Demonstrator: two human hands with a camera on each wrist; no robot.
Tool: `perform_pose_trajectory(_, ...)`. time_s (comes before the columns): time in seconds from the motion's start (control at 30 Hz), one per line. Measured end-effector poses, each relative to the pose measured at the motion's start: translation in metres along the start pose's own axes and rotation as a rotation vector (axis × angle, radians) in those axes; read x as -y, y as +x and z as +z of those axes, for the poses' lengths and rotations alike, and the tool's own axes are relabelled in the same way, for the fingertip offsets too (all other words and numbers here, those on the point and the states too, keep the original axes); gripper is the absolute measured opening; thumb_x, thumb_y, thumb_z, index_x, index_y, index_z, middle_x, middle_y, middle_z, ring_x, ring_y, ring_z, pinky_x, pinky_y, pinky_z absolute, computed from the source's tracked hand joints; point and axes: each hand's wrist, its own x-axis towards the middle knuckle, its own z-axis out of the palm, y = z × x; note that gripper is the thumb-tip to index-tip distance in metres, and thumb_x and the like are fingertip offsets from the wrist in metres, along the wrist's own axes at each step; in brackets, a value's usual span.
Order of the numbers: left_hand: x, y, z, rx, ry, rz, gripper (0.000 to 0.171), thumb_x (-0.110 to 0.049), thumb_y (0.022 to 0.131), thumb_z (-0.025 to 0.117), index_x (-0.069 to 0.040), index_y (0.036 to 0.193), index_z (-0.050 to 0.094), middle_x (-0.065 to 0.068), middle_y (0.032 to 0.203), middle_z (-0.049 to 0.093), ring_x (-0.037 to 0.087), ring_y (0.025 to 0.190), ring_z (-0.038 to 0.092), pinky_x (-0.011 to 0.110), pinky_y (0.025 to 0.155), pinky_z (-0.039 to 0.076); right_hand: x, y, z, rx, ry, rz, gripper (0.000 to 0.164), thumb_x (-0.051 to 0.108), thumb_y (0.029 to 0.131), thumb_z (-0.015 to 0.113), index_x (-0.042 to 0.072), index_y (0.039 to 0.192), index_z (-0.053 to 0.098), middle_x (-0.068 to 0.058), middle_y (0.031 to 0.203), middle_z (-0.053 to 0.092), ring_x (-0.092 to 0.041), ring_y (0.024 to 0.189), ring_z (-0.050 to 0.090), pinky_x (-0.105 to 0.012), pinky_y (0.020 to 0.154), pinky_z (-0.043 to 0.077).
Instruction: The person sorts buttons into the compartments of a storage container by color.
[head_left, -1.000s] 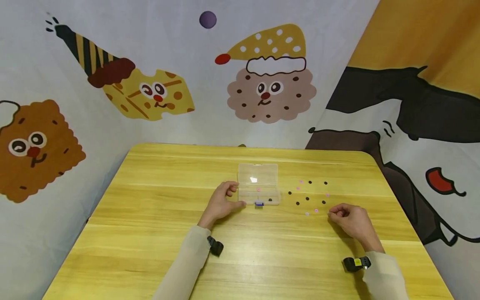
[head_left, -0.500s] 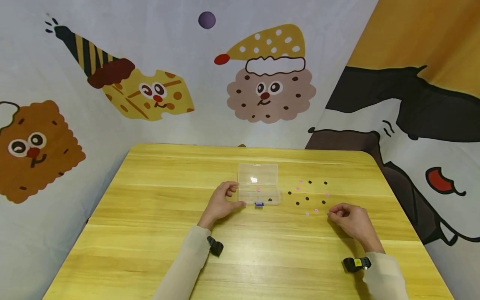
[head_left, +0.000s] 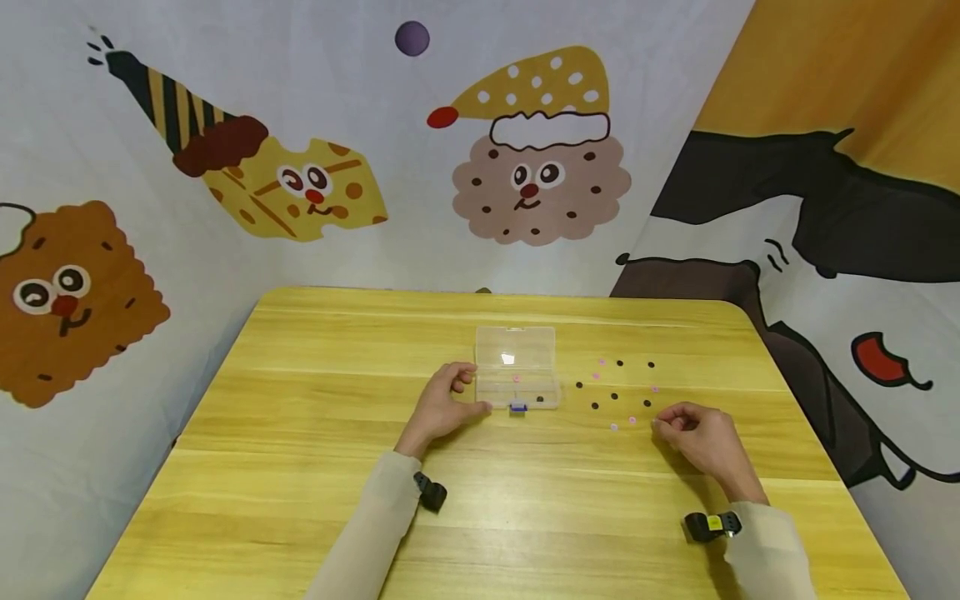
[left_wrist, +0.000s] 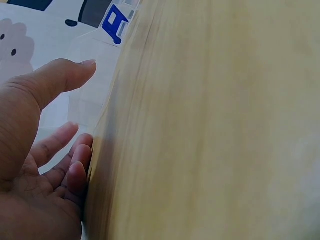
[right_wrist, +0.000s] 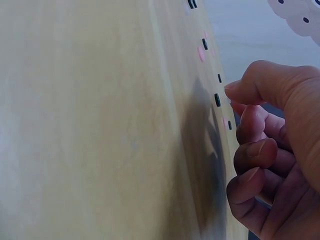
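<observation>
A clear plastic box [head_left: 515, 342] with a blue clasp [head_left: 518, 408] stands on the table with its lid raised. A pink disc [head_left: 516, 379] and a black disc [head_left: 540, 399] lie in it. My left hand [head_left: 442, 404] rests against the box's left end, thumb at the front corner, fingers relaxed along the side. Several small black discs [head_left: 614, 397] and pink discs [head_left: 632, 420] lie scattered right of the box. Just beyond their right front side, my right hand [head_left: 705, 437] pinches a tiny pale disc [right_wrist: 229, 101] between thumb and forefinger, mostly hidden; its other fingers curl.
The wooden table [head_left: 300, 517] ends at a back edge before a cartoon-printed cloth [head_left: 420, 267]. A black wrist camera [head_left: 431, 492] sits on the left sleeve, another wrist camera [head_left: 705, 527] on the right.
My right hand has shifted very slightly to the left and away from me. The left hand, the box and the scattered discs stay as they were.
</observation>
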Motion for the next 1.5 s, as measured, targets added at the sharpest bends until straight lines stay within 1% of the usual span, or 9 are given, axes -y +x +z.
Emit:
perform_pose_trajectory(0.27, 0.000, 0.001, 0.000, -0.002, 0.008, 0.000, 0.066, -0.026, 0.080, 0.089, -0.012, 0.137, 0.060, 0.008, 0.120, 0.059, 0.024, 0.104, 0.050, 0.039, 0.091, 0.042, 0.007, 0.003, 0.003, -0.026, 0.022, -0.028, 0.023, 0.031, 0.095, 0.073, 0.009, 0.102, 0.075, -0.004, 0.085, 0.067, -0.011, 0.071, 0.055, -0.023, 0.058, 0.045)
perform_pose_trajectory(0.43, 0.001, 0.001, 0.000, -0.001, 0.009, 0.010, 0.066, -0.026, 0.080, 0.089, -0.012, 0.137, 0.060, 0.008, 0.120, 0.060, 0.025, 0.104, 0.050, 0.039, 0.091, 0.042, 0.013, 0.006, 0.006, -0.030, 0.036, -0.030, 0.023, 0.031, 0.095, 0.073, 0.010, 0.101, 0.074, -0.005, 0.085, 0.067, -0.011, 0.070, 0.056, -0.023, 0.057, 0.046)
perform_pose_trajectory(0.57, 0.002, 0.001, 0.000, 0.001, 0.006, 0.009, 0.066, -0.026, 0.080, 0.089, -0.012, 0.137, 0.060, 0.008, 0.120, 0.060, 0.025, 0.104, 0.050, 0.040, 0.091, 0.042, 0.019, 0.009, 0.010, -0.011, 0.069, -0.035, 0.024, 0.032, 0.095, 0.074, 0.009, 0.102, 0.074, -0.005, 0.085, 0.067, -0.011, 0.070, 0.056, -0.024, 0.056, 0.048)
perform_pose_trajectory(0.67, 0.002, 0.002, 0.000, 0.003, 0.008, 0.006, 0.066, -0.026, 0.080, 0.089, -0.013, 0.137, 0.059, 0.007, 0.121, 0.059, 0.025, 0.105, 0.050, 0.040, 0.091, 0.043, 0.025, 0.011, 0.014, -0.001, 0.085, -0.046, 0.022, 0.030, 0.094, 0.075, 0.009, 0.101, 0.074, -0.005, 0.085, 0.068, -0.013, 0.071, 0.057, -0.024, 0.057, 0.048)
perform_pose_trajectory(0.9, 0.003, 0.002, 0.000, 0.010, -0.003, -0.025, 0.067, -0.025, 0.080, 0.089, -0.016, 0.138, 0.059, 0.004, 0.122, 0.059, 0.023, 0.107, 0.049, 0.038, 0.094, 0.042, 0.041, 0.018, 0.023, 0.003, 0.101, -0.071, 0.016, 0.025, 0.093, 0.075, 0.011, 0.098, 0.074, -0.005, 0.082, 0.066, -0.015, 0.068, 0.056, -0.024, 0.057, 0.048)
perform_pose_trajectory(1.1, 0.002, 0.001, 0.000, 0.005, -0.003, -0.011, 0.066, -0.026, 0.080, 0.089, -0.014, 0.138, 0.059, 0.007, 0.122, 0.059, 0.025, 0.107, 0.050, 0.041, 0.093, 0.043, 0.051, 0.021, 0.029, 0.019, 0.120, -0.085, 0.013, 0.020, 0.093, 0.076, 0.009, 0.100, 0.074, -0.005, 0.082, 0.066, -0.015, 0.069, 0.055, -0.024, 0.057, 0.047)
perform_pose_trajectory(1.27, 0.002, 0.001, 0.000, 0.000, -0.007, -0.003, 0.066, -0.027, 0.080, 0.089, -0.014, 0.137, 0.060, 0.008, 0.122, 0.059, 0.026, 0.106, 0.050, 0.041, 0.092, 0.042, 0.057, 0.023, 0.035, 0.015, 0.131, -0.105, 0.011, 0.017, 0.091, 0.076, 0.009, 0.098, 0.075, -0.005, 0.081, 0.066, -0.016, 0.069, 0.056, -0.024, 0.058, 0.047)
perform_pose_trajectory(1.5, 0.000, 0.000, 0.000, 0.003, -0.007, -0.004, 0.067, -0.026, 0.080, 0.089, -0.013, 0.138, 0.059, 0.008, 0.122, 0.059, 0.027, 0.106, 0.050, 0.041, 0.092, 0.042, 0.067, 0.026, 0.042, 0.035, 0.173, -0.115, 0.012, 0.021, 0.092, 0.076, 0.010, 0.098, 0.074, -0.004, 0.080, 0.066, -0.015, 0.068, 0.057, -0.025, 0.057, 0.046)
